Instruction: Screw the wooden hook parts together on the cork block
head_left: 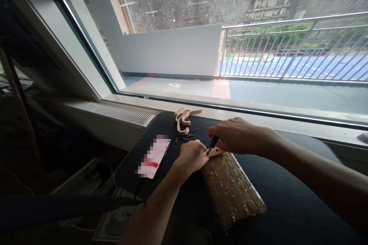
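A long brown wooden board [232, 189] lies on the black ribbed table [287, 199], running from the middle toward the near edge. At its far end sits a small pale wooden piece [215, 152]. My left hand [191, 157] is closed and pressed against that piece from the left. My right hand [237, 134] is closed round a dark thin tool [212, 144], whose tip points down onto the pale piece.
A phone [155, 156] with a lit screen lies left of my hands. Two pale wooden hooks [184, 118] and several small dark screws [188, 136] lie near the table's far edge. Behind is a window sill, a radiator grille [115, 113] and a large window.
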The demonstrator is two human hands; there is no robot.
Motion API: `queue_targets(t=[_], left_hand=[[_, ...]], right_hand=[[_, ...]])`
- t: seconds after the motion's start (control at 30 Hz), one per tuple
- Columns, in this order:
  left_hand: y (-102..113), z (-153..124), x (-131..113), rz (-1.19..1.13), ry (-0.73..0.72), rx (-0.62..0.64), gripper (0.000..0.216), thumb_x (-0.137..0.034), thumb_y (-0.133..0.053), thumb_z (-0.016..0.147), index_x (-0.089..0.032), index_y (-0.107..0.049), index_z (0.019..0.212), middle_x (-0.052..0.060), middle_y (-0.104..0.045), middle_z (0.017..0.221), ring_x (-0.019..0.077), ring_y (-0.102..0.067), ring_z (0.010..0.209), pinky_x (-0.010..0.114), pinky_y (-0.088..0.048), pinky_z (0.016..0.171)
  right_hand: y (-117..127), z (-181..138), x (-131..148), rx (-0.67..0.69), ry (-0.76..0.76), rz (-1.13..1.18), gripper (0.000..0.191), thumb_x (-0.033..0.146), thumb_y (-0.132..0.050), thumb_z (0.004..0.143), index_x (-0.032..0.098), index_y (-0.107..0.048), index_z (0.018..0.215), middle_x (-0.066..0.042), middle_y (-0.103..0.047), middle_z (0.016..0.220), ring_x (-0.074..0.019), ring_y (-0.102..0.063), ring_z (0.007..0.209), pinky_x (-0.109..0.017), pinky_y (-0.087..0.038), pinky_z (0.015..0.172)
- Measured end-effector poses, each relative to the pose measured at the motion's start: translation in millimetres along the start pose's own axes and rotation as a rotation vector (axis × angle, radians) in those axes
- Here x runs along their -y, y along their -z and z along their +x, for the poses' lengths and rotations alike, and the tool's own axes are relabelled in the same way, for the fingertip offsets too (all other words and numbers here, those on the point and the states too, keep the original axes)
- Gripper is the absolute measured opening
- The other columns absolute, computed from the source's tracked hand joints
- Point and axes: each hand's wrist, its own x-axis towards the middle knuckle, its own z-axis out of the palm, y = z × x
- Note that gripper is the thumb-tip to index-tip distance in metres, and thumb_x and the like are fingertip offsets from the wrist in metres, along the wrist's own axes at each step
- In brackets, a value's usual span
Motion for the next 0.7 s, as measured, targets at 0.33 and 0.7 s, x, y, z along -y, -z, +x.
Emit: queue_targets(t=[0.33,0.7], left_hand=[[-1.4,1.1,1.0,-0.016,0.002,0.003,0.018,-0.036,-0.057,0.077,-0.023,-0.07,0.078,0.004,-0.065,0.087,0.019,-0.063,0.08,0.026,-0.044,0.067],[-0.2,0.1,0.5,-0.003,0.0,0.014,0.018,-0.036,-0.057,0.079,-0.024,-0.07,0.083,0.004,-0.065,0.09,0.0191,-0.063,0.084,0.026,-0.045,0.07]], right_hand=[[-10.1,9.8,-3.0,-0.01,0.011,0.01,0.014,0.021,-0.052,0.081,0.018,-0.066,0.078,-0.005,-0.069,0.079,-0.0169,-0.06,0.07,-0.028,-0.026,0.053],[-5.6,3.1,-2.6,-0.062,0.008,-0.015,0.018,0.021,-0.055,0.075,0.02,-0.065,0.09,-0.005,-0.07,0.079,-0.0189,-0.062,0.07,-0.027,-0.023,0.05]])
